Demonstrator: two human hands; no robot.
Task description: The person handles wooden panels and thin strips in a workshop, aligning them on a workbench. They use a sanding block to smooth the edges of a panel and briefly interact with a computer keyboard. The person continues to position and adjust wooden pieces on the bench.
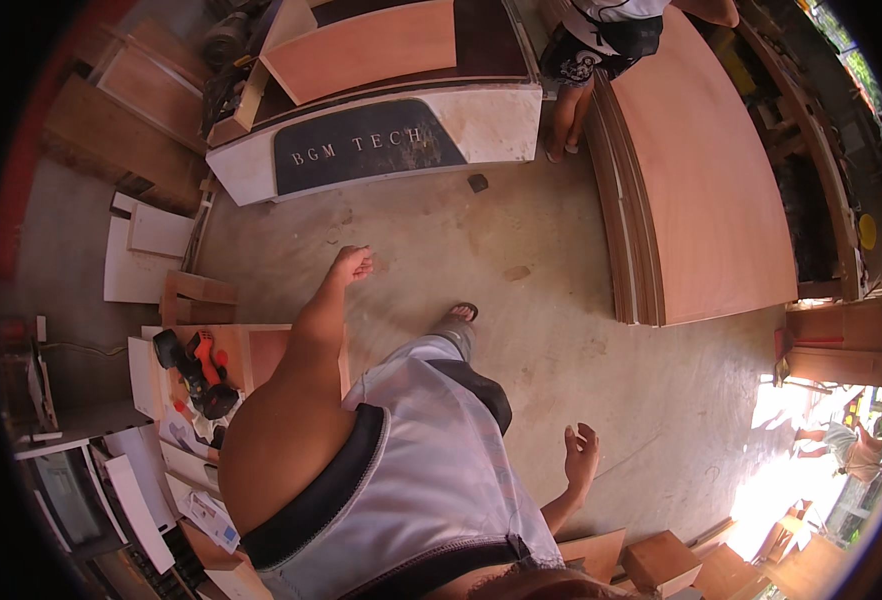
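Observation:
My left hand reaches out over the concrete floor with its fingers curled in, and I see nothing in it. Lower and to the right, my right hand hangs beside my body, fingers apart and holding nothing. Neither hand touches anything. Below my left arm, a wooden box-like bench bears a dark power tool and an orange-red tool. My sandalled foot is stepping forward on the floor.
Ahead stands a white-and-dark counter with a wooden box frame on top. A tall stack of plywood sheets is at the right, where another person stands. Panels lean at left; wooden boxes sit lower right.

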